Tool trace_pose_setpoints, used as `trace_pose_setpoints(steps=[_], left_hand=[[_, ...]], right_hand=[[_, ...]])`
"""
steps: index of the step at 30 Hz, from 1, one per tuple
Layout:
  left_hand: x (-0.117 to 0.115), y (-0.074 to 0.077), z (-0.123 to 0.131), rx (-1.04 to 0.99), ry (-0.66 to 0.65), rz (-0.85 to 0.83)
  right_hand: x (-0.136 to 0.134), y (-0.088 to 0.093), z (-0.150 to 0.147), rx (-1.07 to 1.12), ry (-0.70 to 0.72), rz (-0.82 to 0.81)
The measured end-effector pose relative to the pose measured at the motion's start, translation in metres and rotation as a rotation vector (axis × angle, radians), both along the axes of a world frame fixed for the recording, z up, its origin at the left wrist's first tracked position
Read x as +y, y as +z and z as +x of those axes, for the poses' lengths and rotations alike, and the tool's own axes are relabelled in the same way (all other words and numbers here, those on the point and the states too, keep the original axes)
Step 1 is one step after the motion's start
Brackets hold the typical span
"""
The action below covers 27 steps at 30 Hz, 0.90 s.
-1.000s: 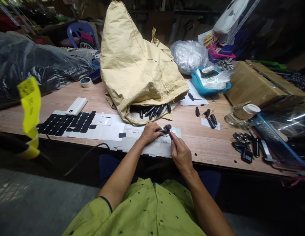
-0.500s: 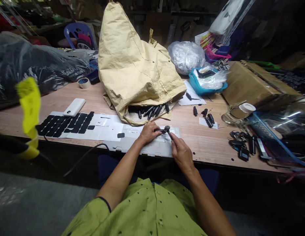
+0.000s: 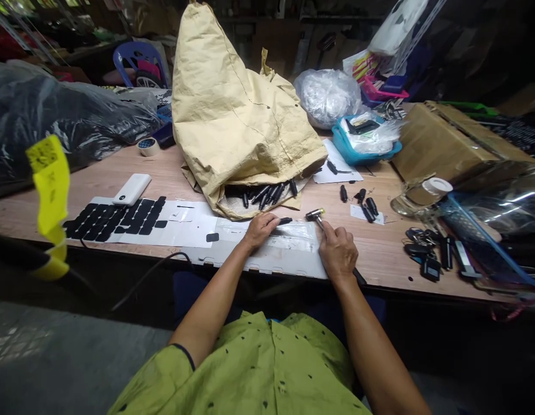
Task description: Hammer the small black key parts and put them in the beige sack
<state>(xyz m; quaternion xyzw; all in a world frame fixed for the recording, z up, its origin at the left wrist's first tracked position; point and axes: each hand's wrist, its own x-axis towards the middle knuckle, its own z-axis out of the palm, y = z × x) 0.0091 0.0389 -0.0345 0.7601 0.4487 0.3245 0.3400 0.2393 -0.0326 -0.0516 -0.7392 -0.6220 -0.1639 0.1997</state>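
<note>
My left hand (image 3: 260, 229) is closed on a small black tube-like piece (image 3: 285, 221), whose end sticks out to the right of my fingers. It rests on a flat white board (image 3: 267, 264) partly covered with clear plastic. My right hand (image 3: 338, 252) grips a small mallet (image 3: 315, 214) with a yellow face, just right of the black piece and apart from it. The dark end of its handle shows below my palm. Behind my hands, several similar black pieces (image 3: 271, 194) spill from the mouth of a large tan sack (image 3: 241, 115).
White sheets (image 3: 193, 227) with rows of black stickers lie to the left, beside a white power bank (image 3: 132, 189). On the right are loose black pieces (image 3: 371, 206), a clear jar (image 3: 418, 196), key fobs (image 3: 429, 268), a blue basket (image 3: 366, 153) and a cardboard box (image 3: 444, 144).
My right hand has moved right with the mallet, away from the black piece. The mallet head has turned so its yellow face shows. My left hand stays almost in place.
</note>
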Motion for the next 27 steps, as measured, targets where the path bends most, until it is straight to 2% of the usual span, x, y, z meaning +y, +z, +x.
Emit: trace_pose_setpoints(steps=[10, 14, 16, 17, 19, 21, 22, 23, 24, 25, 27], left_hand=[[-0.002, -0.001, -0.001, -0.240, 0.089, -0.219], [-0.007, 0.012, -0.002, -0.298, 0.126, -0.282], [-0.025, 0.024, -0.006, -0.366, 0.046, -0.312], [-0.038, 0.029, -0.009, -0.402, -0.046, -0.349], [-0.070, 0.033, -0.015, -0.434, -0.323, -0.502], [-0.102, 0.024, -0.019, -0.352, -0.623, -0.753], [-0.115, 0.014, -0.021, -0.280, -0.712, -0.843], [-0.125, 0.000, -0.023, -0.197, -0.725, -0.889], [-0.131, -0.016, -0.025, -0.113, -0.660, -0.892], [-0.134, -0.033, -0.027, -0.026, -0.530, -0.863], [-0.130, -0.065, -0.032, 0.133, -0.206, -0.789]], right_hand=[[0.001, 0.000, -0.003, 0.011, -0.012, -0.013], [0.001, 0.001, -0.005, 0.034, -0.012, -0.042], [0.001, 0.002, -0.006, 0.023, -0.011, -0.038], [0.001, 0.002, -0.006, 0.015, -0.009, -0.031], [0.000, 0.001, -0.007, 0.001, -0.010, -0.017], [0.000, 0.001, -0.007, -0.004, -0.015, -0.010], [0.000, 0.001, -0.007, -0.004, -0.017, -0.011], [-0.001, 0.001, -0.007, -0.002, -0.017, -0.015], [-0.001, 0.001, -0.007, 0.000, -0.015, -0.019], [-0.001, 0.002, -0.007, 0.004, -0.012, -0.024], [-0.001, 0.002, -0.007, 0.012, -0.007, -0.032]])
